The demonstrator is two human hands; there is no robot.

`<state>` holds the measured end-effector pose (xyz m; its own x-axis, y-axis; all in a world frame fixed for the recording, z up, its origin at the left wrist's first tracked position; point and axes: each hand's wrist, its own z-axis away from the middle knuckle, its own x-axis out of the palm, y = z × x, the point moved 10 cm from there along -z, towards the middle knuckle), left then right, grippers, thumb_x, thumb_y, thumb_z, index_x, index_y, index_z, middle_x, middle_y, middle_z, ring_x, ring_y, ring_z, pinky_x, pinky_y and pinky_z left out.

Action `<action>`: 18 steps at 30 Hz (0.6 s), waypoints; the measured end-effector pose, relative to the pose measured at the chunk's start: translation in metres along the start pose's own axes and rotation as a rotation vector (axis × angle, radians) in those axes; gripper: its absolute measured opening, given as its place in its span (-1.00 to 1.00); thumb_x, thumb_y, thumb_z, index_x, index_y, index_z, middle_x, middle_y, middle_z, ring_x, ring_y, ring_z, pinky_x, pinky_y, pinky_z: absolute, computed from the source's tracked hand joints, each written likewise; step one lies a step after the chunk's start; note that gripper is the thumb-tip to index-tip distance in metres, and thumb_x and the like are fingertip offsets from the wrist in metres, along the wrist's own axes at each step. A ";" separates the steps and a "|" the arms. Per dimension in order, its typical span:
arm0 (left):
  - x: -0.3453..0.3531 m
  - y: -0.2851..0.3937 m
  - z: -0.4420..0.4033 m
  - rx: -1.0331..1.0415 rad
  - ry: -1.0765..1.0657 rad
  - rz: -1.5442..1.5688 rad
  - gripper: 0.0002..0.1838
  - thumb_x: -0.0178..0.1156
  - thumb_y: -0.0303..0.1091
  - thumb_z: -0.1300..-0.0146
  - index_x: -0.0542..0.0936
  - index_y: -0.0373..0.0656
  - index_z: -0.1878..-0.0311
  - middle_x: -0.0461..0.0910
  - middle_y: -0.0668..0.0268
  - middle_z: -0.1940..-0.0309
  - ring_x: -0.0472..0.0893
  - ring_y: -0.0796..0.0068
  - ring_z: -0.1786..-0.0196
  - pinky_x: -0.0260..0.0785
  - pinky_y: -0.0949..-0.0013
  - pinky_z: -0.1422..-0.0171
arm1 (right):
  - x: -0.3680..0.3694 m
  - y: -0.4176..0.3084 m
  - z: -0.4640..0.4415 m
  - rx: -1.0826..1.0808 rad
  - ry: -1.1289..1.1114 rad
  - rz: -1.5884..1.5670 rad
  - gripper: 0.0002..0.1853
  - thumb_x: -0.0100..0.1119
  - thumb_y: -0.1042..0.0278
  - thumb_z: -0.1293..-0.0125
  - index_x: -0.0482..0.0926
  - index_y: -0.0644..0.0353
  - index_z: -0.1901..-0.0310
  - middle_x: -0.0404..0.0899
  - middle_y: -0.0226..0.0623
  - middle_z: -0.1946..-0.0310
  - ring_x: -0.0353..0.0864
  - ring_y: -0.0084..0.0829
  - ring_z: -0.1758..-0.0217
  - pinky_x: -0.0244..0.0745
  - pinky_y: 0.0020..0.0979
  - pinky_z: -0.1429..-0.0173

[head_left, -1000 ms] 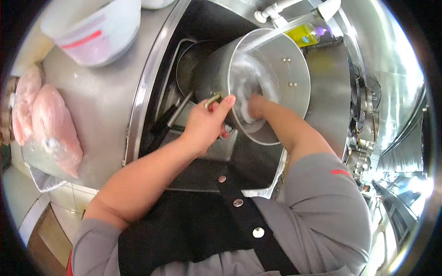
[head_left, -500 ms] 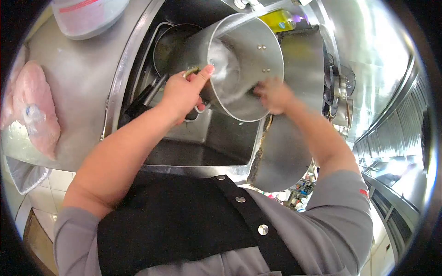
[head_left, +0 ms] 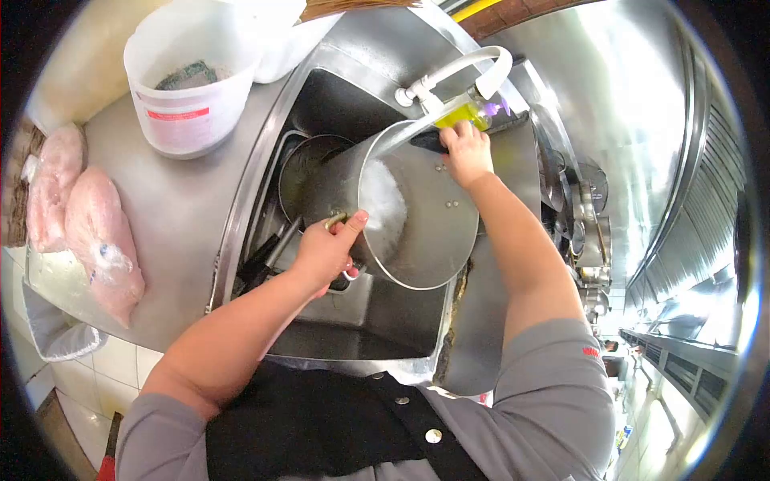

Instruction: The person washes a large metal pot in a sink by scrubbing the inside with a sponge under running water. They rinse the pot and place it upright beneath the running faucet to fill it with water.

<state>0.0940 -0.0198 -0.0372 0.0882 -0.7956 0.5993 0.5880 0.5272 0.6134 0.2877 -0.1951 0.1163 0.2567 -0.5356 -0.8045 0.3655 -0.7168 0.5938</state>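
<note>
Right hand [head_left: 468, 154] shifted to pot's [head_left: 441, 250] far side, beside bottle [head_left: 460, 119]; hold unclear. Left hand [head_left: 319, 255] grips pot handle [head_left: 334, 220]. Sink [head_left: 377, 314] beneath tilted pot. Slipping left grip could roll pot.

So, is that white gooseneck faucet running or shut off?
Running: a stream of water slants from the white gooseneck faucet into the mouth of the metal stockpot, where white foam shows.

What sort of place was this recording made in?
Most likely a commercial kitchen: a large metal pot tilted at a sink, what looks like raw poultry on a metal counter, and cookware clustered toward the picture's right.
</note>
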 end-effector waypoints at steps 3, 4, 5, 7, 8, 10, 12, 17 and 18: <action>0.002 0.003 0.003 -0.019 -0.003 0.011 -0.50 0.33 0.10 -0.27 0.33 -0.03 0.50 0.29 0.46 0.65 0.28 0.61 0.71 0.33 0.39 0.66 | -0.012 -0.034 -0.032 -0.094 0.049 0.036 -0.73 0.25 0.32 -0.15 0.52 -0.11 0.08 0.55 -0.21 0.14 0.57 -0.19 -0.01 0.43 -0.13 -0.04; 0.000 0.001 0.003 -0.019 -0.005 0.001 -0.50 0.33 0.10 -0.28 0.34 -0.02 0.50 0.28 0.47 0.64 0.28 0.62 0.71 0.33 0.40 0.66 | -0.035 -0.044 -0.039 -0.094 0.118 -0.151 -0.70 0.22 0.38 -0.16 0.51 -0.04 0.04 0.61 -0.10 0.23 0.64 -0.12 0.03 0.49 -0.08 0.02; 0.000 0.000 0.002 -0.020 -0.008 0.005 -0.50 0.33 0.10 -0.27 0.34 -0.02 0.50 0.28 0.47 0.64 0.28 0.62 0.71 0.33 0.40 0.66 | -0.035 -0.046 -0.043 -0.084 0.067 -0.220 -0.69 0.20 0.39 -0.17 0.50 0.00 0.03 0.62 -0.05 0.23 0.65 -0.08 0.03 0.50 -0.07 0.01; 0.001 -0.001 0.002 -0.028 -0.017 0.012 -0.51 0.34 0.10 -0.27 0.34 -0.02 0.49 0.29 0.46 0.64 0.28 0.63 0.71 0.34 0.40 0.65 | -0.036 -0.050 -0.043 -0.058 -0.039 -0.355 -0.67 0.17 0.42 -0.17 0.48 0.08 -0.01 0.64 0.03 0.24 0.66 -0.01 0.03 0.52 -0.04 -0.02; 0.001 -0.001 0.002 -0.031 -0.014 0.005 -0.51 0.34 0.10 -0.27 0.34 -0.03 0.49 0.29 0.46 0.64 0.28 0.63 0.71 0.35 0.40 0.65 | -0.028 -0.034 -0.038 0.105 -0.205 -0.456 -0.62 0.19 0.38 -0.14 0.47 0.17 -0.03 0.65 0.09 0.18 0.64 0.07 -0.02 0.51 -0.07 -0.13; 0.000 0.000 0.003 -0.036 -0.003 -0.001 -0.50 0.34 0.10 -0.27 0.35 -0.03 0.48 0.29 0.46 0.65 0.28 0.63 0.71 0.36 0.40 0.65 | -0.013 0.005 -0.027 0.269 -0.155 -0.584 -0.59 0.23 0.33 -0.12 0.47 0.16 -0.03 0.65 0.11 0.13 0.64 0.07 -0.02 0.51 -0.10 -0.14; -0.001 0.000 0.002 -0.044 -0.018 -0.034 -0.53 0.30 0.10 -0.30 0.43 -0.13 0.28 0.25 0.49 0.65 0.27 0.62 0.68 0.40 0.35 0.56 | -0.005 0.033 -0.014 0.403 -0.093 -0.657 -0.55 0.26 0.29 -0.08 0.48 0.16 -0.04 0.65 0.12 0.10 0.64 0.05 -0.03 0.51 -0.12 -0.15; 0.001 0.001 0.005 -0.048 -0.008 -0.058 -0.54 0.27 0.11 -0.33 0.46 -0.16 0.22 0.22 0.50 0.65 0.26 0.60 0.67 0.41 0.32 0.51 | -0.024 0.024 0.008 0.669 0.106 -0.754 -0.48 0.25 0.31 -0.10 0.46 0.16 -0.15 0.64 0.16 0.07 0.64 0.04 -0.06 0.52 -0.10 -0.16; 0.001 -0.001 0.004 -0.050 -0.014 -0.055 -0.54 0.26 0.10 -0.33 0.46 -0.15 0.23 0.21 0.51 0.66 0.26 0.60 0.68 0.42 0.31 0.51 | -0.029 0.002 0.000 0.572 0.104 -0.834 -0.52 0.22 0.34 -0.14 0.45 0.16 -0.14 0.64 0.14 0.05 0.65 0.06 -0.04 0.51 -0.07 -0.16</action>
<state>0.0904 -0.0205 -0.0353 0.0436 -0.8188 0.5724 0.6312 0.4667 0.6195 0.2812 -0.1812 0.1408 0.2022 0.2548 -0.9456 -0.0119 -0.9649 -0.2625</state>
